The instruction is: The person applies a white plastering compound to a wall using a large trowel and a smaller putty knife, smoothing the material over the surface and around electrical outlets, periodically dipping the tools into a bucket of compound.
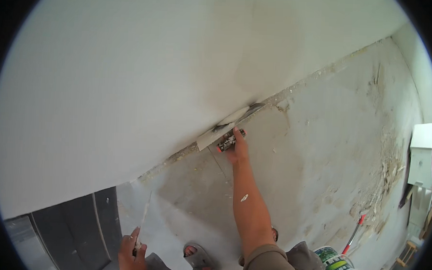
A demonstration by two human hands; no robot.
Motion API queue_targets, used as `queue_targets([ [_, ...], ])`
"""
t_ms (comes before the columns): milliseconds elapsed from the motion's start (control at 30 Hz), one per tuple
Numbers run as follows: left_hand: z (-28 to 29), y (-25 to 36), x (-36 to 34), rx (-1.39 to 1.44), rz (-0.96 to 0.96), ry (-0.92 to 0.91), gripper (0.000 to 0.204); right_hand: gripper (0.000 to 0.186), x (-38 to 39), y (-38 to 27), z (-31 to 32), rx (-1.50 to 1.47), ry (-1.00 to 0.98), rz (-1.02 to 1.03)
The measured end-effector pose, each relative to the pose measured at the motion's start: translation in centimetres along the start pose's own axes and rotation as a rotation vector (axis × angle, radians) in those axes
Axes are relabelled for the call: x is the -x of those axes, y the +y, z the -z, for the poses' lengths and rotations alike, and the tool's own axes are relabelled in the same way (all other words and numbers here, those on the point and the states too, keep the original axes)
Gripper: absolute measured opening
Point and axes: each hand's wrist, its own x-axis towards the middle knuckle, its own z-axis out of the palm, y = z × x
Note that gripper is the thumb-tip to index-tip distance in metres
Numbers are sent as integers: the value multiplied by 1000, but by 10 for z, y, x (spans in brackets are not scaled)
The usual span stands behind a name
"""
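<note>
My right hand is wrapped round the dark, red-ended handle of a plastering trowel. Its long metal blade lies against the foot of the white wall, along the line where wall meets floor. A pale smear of putty shows by the blade's upper edge. Low on the left, my left hand grips a thin, putty-coated blade tool, seen nearly edge-on and pointing up. Its exact kind is unclear. A damp-looking beige patch marks the wall above the trowel.
A green and white bucket stands at lower right, beside a red-handled tool. The grey floor has crusty residue toward the right. A dark panel is at lower left; a white cabinet-like object stands far right.
</note>
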Motion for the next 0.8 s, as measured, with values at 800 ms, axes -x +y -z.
queue_targets([
  [800, 38, -8, -12, 257, -540, -39, 46, 26, 248, -123, -406, 323, -334, 635],
])
